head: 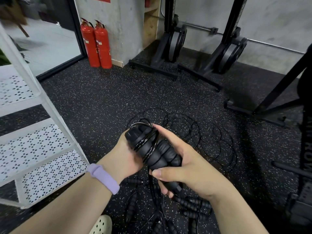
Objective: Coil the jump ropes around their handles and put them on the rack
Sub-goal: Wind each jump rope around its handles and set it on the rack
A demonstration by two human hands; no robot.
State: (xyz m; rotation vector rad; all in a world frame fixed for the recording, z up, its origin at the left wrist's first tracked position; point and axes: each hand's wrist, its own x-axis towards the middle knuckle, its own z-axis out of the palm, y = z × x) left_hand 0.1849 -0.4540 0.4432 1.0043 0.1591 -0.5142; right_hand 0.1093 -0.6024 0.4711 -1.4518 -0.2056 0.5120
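Both hands at centre, above speckled black rubber floor (94,98): left hand (128,157), lilac silicone wristband (103,178) on wrist, grips the upper end of a pair of black ribbed foam jump-rope handles (152,149) w/ thin black cord (145,141) looped round them. Right hand (184,164) wraps fingers + thumb round the lower end. More black cord lies in loose loops on floor (202,132) just beyond; further ribbed handles, prob. several ropes (blurred), below the hands (194,205); white perforated metal rack (33,149) at left.
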